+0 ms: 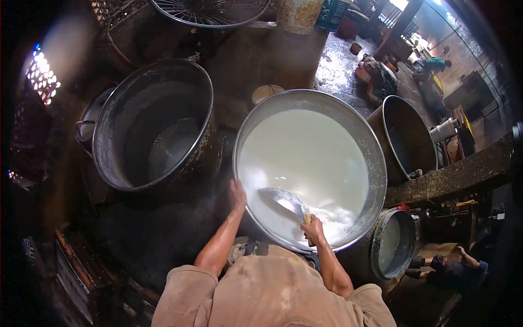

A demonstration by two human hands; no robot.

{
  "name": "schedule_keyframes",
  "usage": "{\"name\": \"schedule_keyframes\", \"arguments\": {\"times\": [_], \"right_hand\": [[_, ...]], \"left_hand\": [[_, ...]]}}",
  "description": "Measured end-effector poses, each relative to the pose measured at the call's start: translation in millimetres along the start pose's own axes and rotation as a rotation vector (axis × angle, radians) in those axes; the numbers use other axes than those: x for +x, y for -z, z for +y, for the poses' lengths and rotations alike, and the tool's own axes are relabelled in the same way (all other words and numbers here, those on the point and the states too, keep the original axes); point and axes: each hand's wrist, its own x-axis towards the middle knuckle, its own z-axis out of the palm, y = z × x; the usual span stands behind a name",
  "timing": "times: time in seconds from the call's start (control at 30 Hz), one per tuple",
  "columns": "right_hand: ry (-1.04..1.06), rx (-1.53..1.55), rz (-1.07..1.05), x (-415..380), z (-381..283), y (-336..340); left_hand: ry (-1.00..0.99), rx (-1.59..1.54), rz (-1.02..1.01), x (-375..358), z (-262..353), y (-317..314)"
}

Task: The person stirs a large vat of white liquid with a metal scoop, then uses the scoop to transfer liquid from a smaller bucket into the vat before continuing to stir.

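A large round metal vat [378, 163] full of white liquid stands in front of my body. My right hand [313, 230] is closed round the short handle of a metal scoop [284, 200] near the vat's lower edge. The scoop's blade points left, at the surface of the liquid, with white froth to its right. My left hand [237, 195] rests against the vat's left rim; its fingers are partly hidden, and whether they are spread or closed is not clear.
On the left stands a deep metal pot [131, 136]. A metal pot [411, 136] is at the right, above a smaller vessel [392, 245] of pale liquid. A wooden beam [457, 171] runs along the right. Two people [436, 65] [455, 270] are farther off.
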Motion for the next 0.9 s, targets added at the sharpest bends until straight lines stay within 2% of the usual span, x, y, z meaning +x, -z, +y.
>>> {"name": "schedule_keyframes", "arguments": {"times": [0.13, 0.17, 0.27, 0.3, 0.37, 0.4, 0.43, 0.5, 0.6, 0.7, 0.8, 0.9], "right_hand": [[-0.017, 0.06, -0.079, -16.0, -28.4, 9.3], [-0.02, 0.098, -0.096, -17.4, -37.6, 16.4], [0.038, 0.099, -0.134, -22.5, -88.4, 49.2], [0.128, 0.034, -0.111, -18.7, -103.6, 59.2], [0.206, -0.1, -0.075, -2.2, -141.5, 73.1], [0.247, -0.164, -0.014, 9.8, -158.3, 73.6], [0.3, -0.239, 0.015, 26.4, -174.1, 71.2], [0.492, -0.288, 0.22, 72.7, -184.1, 48.3], [0.435, -0.386, 0.264, 114.1, -211.2, 22.2], [0.229, -0.363, 0.13, 127.0, -217.1, 9.5], [0.229, -0.5, 0.087, 158.1, -176.2, -1.5], [0.184, -0.528, 0.023, 139.6, -152.4, -0.8]], "left_hand": [[-0.015, 0.005, 0.084, -10.3, 5.4, -5.1], [-0.203, 0.064, -0.009, -3.2, -12.2, -4.8], [-0.263, 0.085, 0.117, 3.1, -35.2, -21.6], [-0.202, -0.033, 0.126, -7.9, -8.0, -10.5], [-0.136, -0.032, 0.087, -15.8, 17.4, 3.0], [-0.077, -0.033, 0.049, -17.0, 21.8, 5.0], [-0.1, -0.012, 0.085, -15.2, 15.6, 0.9], [-0.132, 0.034, 0.106, -11.7, 5.1, -4.1], [-0.192, 0.084, 0.142, -10.2, 4.5, -6.5], [-0.12, 0.089, 0.113, -10.2, 7.8, -4.4], [-0.139, 0.138, 0.094, -6.6, 3.2, -6.2], [-0.105, 0.126, 0.078, -7.5, 5.0, -5.5]]}}
